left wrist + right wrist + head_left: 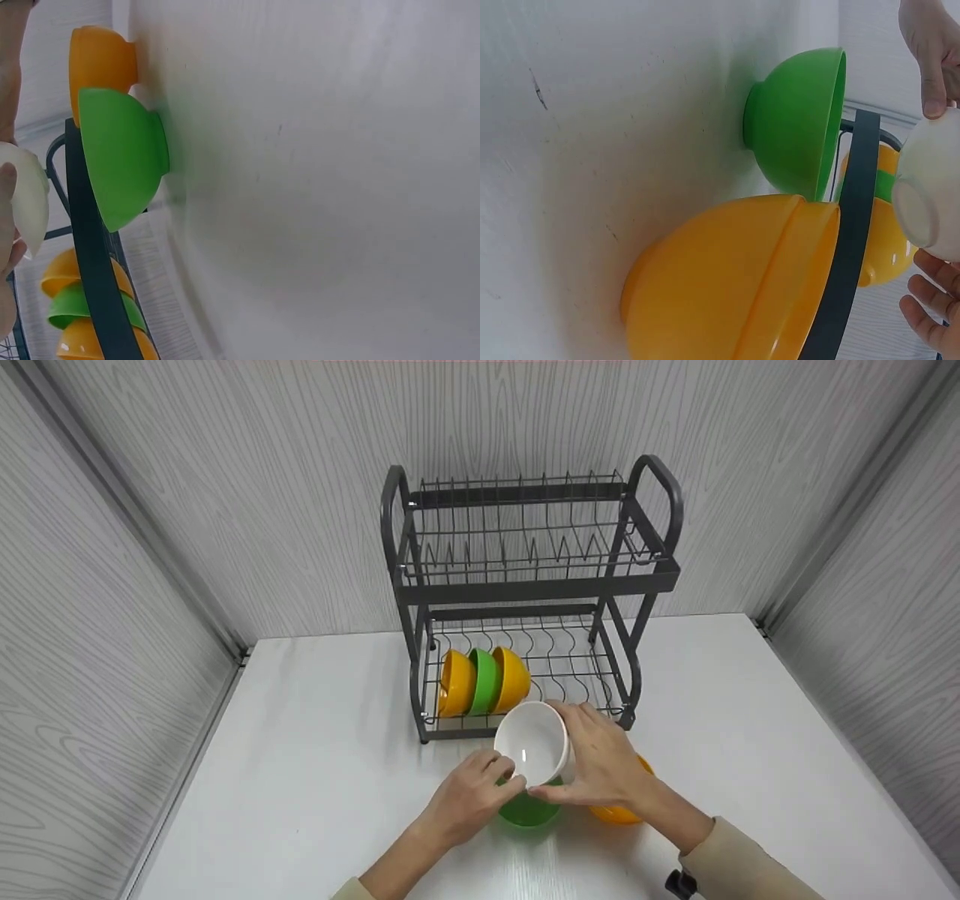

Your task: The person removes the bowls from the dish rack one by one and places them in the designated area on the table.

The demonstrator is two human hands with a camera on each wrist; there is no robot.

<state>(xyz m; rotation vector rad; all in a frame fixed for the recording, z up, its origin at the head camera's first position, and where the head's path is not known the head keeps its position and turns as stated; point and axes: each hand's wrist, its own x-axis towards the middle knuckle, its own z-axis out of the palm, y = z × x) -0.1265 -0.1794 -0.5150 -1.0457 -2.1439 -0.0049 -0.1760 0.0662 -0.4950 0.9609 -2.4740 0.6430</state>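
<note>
White bowl (531, 742): raised off the table (315, 780), tilted with its inside showing in the head view, between the rack (540, 587) and the two hands. Not seated in the rack.

Grip: the right hand (600, 754) is spread to the bowl's width, fingers at the far side and thumb near the lower rim, clasping the wall. The left hand (471, 797) is nearly closed, its curled fingers pinching the rim at the lower left.

Racked: three bowls stand on edge, side by side, at the left of the lower tier: left orange bowl (455, 686), middle green bowl (484, 682), right orange bowl (514, 679).

Outside the rack: the upright green bowl (529, 812) sits on the table below the white bowl; the upright orange bowl (619, 814) sits beside it, partly hidden by the right forearm. A step below the latter's rim leaves it unclear whether this is one bowl or a nested pair.

Status (judged): racking appears about half complete; the held bowl and those on the table remain.
</note>
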